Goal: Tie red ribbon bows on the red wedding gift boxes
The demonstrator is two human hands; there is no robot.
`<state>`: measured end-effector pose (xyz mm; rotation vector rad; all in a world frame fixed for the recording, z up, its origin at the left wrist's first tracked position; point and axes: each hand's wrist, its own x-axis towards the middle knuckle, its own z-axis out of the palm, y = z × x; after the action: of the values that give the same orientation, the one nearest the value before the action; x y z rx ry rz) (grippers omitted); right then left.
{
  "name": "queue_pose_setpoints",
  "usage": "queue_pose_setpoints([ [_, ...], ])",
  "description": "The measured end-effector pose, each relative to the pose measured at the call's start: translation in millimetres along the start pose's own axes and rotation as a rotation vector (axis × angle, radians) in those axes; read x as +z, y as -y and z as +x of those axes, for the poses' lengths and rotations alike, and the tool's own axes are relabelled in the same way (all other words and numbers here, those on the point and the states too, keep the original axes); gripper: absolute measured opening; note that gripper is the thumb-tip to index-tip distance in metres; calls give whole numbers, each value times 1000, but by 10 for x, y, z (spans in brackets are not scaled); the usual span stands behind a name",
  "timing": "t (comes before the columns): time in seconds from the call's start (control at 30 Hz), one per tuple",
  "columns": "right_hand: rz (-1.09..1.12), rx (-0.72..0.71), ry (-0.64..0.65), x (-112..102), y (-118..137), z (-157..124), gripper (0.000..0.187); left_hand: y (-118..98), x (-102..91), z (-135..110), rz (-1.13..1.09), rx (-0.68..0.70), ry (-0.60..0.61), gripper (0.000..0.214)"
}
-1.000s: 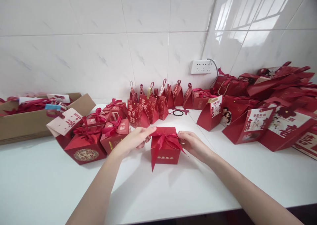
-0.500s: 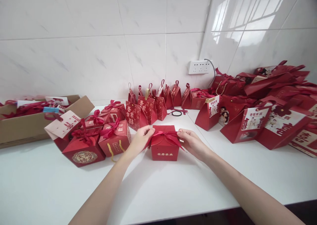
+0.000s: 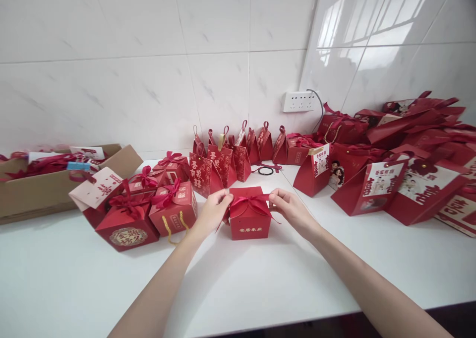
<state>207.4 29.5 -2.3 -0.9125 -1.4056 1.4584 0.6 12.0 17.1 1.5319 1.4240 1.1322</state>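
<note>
A small red gift box [image 3: 250,224] with gold characters on its front stands on the white counter [image 3: 260,283] in the middle. A red ribbon [image 3: 250,201] lies across its top. My left hand [image 3: 212,210] pinches the ribbon at the box's left side. On the right side my right hand [image 3: 292,209] pinches the ribbon's other end. Both hands are closed on the ribbon.
Several red ribboned boxes [image 3: 148,204] sit to the left, beside an open cardboard carton [image 3: 48,186]. Pointed red favour bags [image 3: 230,154] line the tiled wall. A heap of red paper bags [image 3: 405,164] fills the right. A black hair tie [image 3: 265,170] and a wall socket [image 3: 299,101] lie behind.
The box has moved slightly away from me. Both hands have gone from beside the box to gripping the ribbon ends and drawing them out sideways over the top.
</note>
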Motion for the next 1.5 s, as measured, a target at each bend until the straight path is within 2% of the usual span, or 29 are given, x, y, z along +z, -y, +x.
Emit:
queue_pose_setpoints([
  [0.07, -59, -37, -13, -16, 0, -6, 55, -40, -18, -14, -68, -75, 18, 31],
  [0.13, -105, -32, 36, -13, 1, -21, 80, -90, -43, -35, -77, -116, 25, 36],
  [0.17, -127, -14, 80, -5, 0, -30, 87, -114, -55, -48, -40, -113, -7, 37],
  [0.23, -150, 23, 150, 18, -1, -47, 92, -154, -69, -75, 128, -13, -168, 34],
  [0.3, -152, 31, 163, 41, -4, -56, 91, -175, -63, -103, 341, 182, -330, 23],
  [0.33, -150, 26, 158, 51, -6, -58, 90, -177, -53, -117, 432, 281, -355, 19],
  [0.4, -143, 18, 149, 65, -8, -59, 87, -170, -23, -141, 556, 411, -299, 15],
  [0.47, -142, 8, 144, 76, -8, -60, 86, -155, 4, -155, 615, 457, -240, 15],
  [0.73, -196, -125, 106, 112, -29, -85, 82, -163, -2, -176, 721, 645, -239, 10],
  [0.9, -284, -225, 62, 117, -68, -79, 79, -194, 25, -213, 809, 723, -302, 6],
  [1.0, -359, -309, 20, 122, -76, -81, 80, -197, 48, -224, 836, 682, -385, 2],
  [1.07, -414, -354, -8, 124, -74, -84, 82, -195, 55, -223, 836, 625, -415, 7],
  [1.17, -492, -419, -35, 123, -62, -94, 81, -190, 61, -220, 808, 568, -401, 10],
  [1.3, -562, -479, -33, 124, -37, -113, 82, -191, 96, -236, 772, 560, -368, 8],
  [1.4, -572, -521, -37, 126, -22, -122, 81, -188, 123, -251, 789, 622, -394, 4],
  [1.5, -565, -529, -55, 129, -18, -119, 80, -174, 122, -253, 842, 772, -448, 5],
])
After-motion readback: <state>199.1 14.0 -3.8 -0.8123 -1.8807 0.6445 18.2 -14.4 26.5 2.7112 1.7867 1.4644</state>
